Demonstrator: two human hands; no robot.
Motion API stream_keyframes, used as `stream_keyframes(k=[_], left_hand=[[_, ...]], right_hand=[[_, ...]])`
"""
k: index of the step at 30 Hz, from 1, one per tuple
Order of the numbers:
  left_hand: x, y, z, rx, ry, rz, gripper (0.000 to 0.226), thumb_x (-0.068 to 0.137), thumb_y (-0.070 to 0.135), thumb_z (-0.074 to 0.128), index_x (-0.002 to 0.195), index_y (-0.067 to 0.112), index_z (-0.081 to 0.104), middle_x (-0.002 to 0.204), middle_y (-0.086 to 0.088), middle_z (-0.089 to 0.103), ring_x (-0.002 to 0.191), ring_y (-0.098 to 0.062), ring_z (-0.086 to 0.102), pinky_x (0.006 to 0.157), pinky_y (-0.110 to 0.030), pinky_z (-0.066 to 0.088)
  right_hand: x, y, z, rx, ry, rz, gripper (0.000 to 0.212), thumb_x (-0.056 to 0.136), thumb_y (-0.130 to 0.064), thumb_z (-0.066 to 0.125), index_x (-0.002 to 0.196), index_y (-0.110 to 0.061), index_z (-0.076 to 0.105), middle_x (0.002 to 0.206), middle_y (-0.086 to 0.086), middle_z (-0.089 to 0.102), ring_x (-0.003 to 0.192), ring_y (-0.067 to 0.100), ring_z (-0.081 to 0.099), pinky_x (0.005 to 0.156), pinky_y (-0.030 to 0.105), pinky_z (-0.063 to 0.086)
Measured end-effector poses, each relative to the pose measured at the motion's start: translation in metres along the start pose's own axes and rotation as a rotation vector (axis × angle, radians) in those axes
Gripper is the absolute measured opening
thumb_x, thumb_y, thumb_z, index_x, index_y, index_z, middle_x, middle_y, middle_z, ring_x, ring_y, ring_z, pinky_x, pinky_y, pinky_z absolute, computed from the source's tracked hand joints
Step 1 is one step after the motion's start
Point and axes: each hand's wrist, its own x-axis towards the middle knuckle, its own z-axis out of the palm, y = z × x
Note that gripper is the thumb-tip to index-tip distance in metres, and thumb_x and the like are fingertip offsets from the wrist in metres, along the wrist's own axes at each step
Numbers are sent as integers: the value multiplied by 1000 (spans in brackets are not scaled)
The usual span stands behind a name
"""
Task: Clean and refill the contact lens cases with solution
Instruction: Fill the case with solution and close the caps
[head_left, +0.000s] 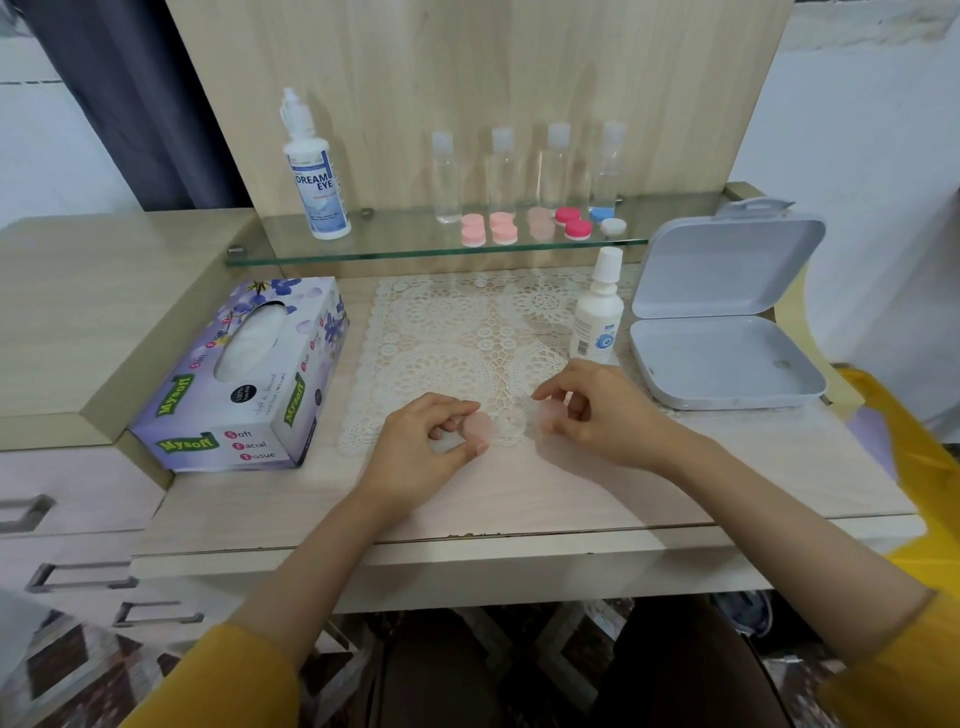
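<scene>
Pale wood desk (597, 493) fills my feed, with a lace mat (441, 332) at its centre. Both hands sit at the mat's 6 o'clock edge. My view shows the left hand (431, 447) with fingers curled, pinching a pink case (479, 426) between thumb and fingertips just above the mat. At 3 o'clock from it and a little apart, the right hand (597, 410) pinches a pale piece (551, 415), too blurred for me to say what it is.

A small bottle (597, 317) stands upright at the mat's 2 o'clock corner, beside a grey box (727, 364) with its lid propped open. A tissue box (244, 379) lies at 9 o'clock.

Toward 12 o'clock runs a glass shelf (395, 249). On it, at the 11 o'clock end, stands a big bottle (317, 176). Right of that are four clear bottles (447, 182) in a row, with spare cases (519, 226) lined up in front of them.
</scene>
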Motion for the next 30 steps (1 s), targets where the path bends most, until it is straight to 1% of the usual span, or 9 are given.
stream_keyframes(k=[4, 7, 11, 15, 18, 20, 22, 25, 30], left_hand=[[0, -2, -1, 11, -4, 9, 33, 74, 10, 75, 106, 16, 68, 92, 5, 63, 89, -7, 54, 73, -8, 40], [1, -1, -1, 19, -11, -3, 32, 75, 12, 74, 106, 19, 69, 89, 11, 62, 88, -5, 54, 74, -7, 38], [1, -1, -1, 34, -21, 0, 30, 76, 14, 74, 105, 21, 69, 89, 16, 61, 83, 0, 55, 73, -7, 38], [1, 0, -1, 50, -27, 3, 29, 76, 15, 73, 105, 20, 69, 92, 11, 62, 85, -2, 54, 74, -7, 37], [1, 0, -1, 64, -39, 19, 29, 77, 14, 72, 105, 18, 69, 90, 12, 60, 83, 3, 51, 73, -3, 35], [1, 0, -1, 67, -38, 18, 28, 77, 13, 72, 105, 17, 69, 90, 11, 59, 82, 3, 51, 73, -3, 34], [1, 1, 0, 69, -40, 24, 28, 77, 12, 72, 104, 16, 69, 90, 10, 59, 81, 3, 50, 72, -2, 34], [1, 2, 1, 85, -43, 49, 26, 78, 10, 71, 103, 14, 69, 91, 6, 60, 81, -2, 50, 73, -2, 33], [1, 2, 2, 114, -39, 59, 27, 78, 8, 70, 104, 12, 68, 95, 1, 63, 85, -10, 52, 75, -3, 34]], right_hand=[[8, -10, -6, -35, -39, -29, 27, 81, -9, 66, 108, -11, 67, 97, 0, 52, 72, 12, 54, 68, 11, 40], [14, -16, -6, -61, -91, -44, 29, 82, -7, 63, 111, -14, 66, 97, -2, 52, 76, 12, 55, 73, 16, 43], [18, -21, 1, -132, -137, -104, 29, 81, -5, 60, 108, -12, 67, 95, -1, 55, 70, 8, 48, 64, 13, 34], [20, -24, 6, -156, -147, -142, 29, 80, -2, 56, 105, -9, 69, 101, 6, 63, 72, 8, 43, 67, 15, 32], [20, -27, 6, -197, -155, -159, 29, 79, 0, 54, 101, -7, 70, 95, 8, 69, 72, 10, 48, 61, 14, 33], [22, -28, 5, -236, -169, -160, 28, 77, 1, 50, 96, -4, 71, 88, 12, 69, 76, 19, 56, 67, 25, 41], [24, -29, 5, -270, -192, -169, 27, 76, 0, 49, 93, -4, 70, 83, 14, 66, 77, 25, 54, 72, 36, 43], [25, -31, 4, -297, -236, -194, 28, 77, 0, 49, 93, -7, 70, 82, 12, 62, 72, 20, 46, 72, 37, 44], [25, -33, 3, -340, -261, -198, 23, 78, -2, 50, 88, -5, 69, 77, 11, 57, 71, 21, 45, 71, 37, 44]])
